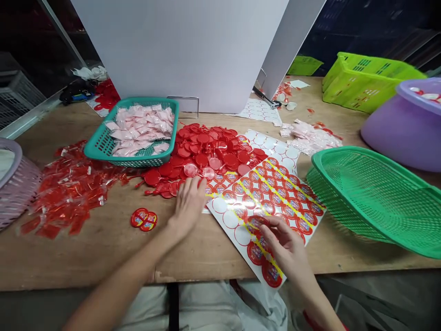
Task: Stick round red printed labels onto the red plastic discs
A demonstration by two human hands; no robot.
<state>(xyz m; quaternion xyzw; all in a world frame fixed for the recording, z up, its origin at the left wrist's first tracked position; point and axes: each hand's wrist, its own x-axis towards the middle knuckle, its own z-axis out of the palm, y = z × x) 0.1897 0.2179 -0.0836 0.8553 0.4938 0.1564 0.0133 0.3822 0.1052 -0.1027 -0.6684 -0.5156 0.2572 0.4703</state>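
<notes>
My left hand (189, 200) reaches over the front edge of a heap of red plastic discs (203, 145) with short stems. Its fingers are curled, and a bit of red shows between finger and thumb; the fingertips are partly hidden. My right hand (285, 246) is over a sheet of round stickers (275, 197), red with yellow bands. Between its thumb and fingers it pinches a round red sticker (257, 222). White blank circles (230, 219) show along the sheet's left side. Two sticker-covered discs (144, 219) lie overlapping on the table, left of my left hand.
A teal basket (134, 158) holds pink packets. Red packets (69, 188) are piled at left beside a pale purple basket (20, 184). A green basket (372, 202) stands right, near a purple tub (396, 124) and lime crate (372, 78). A white panel (182, 50) rises behind.
</notes>
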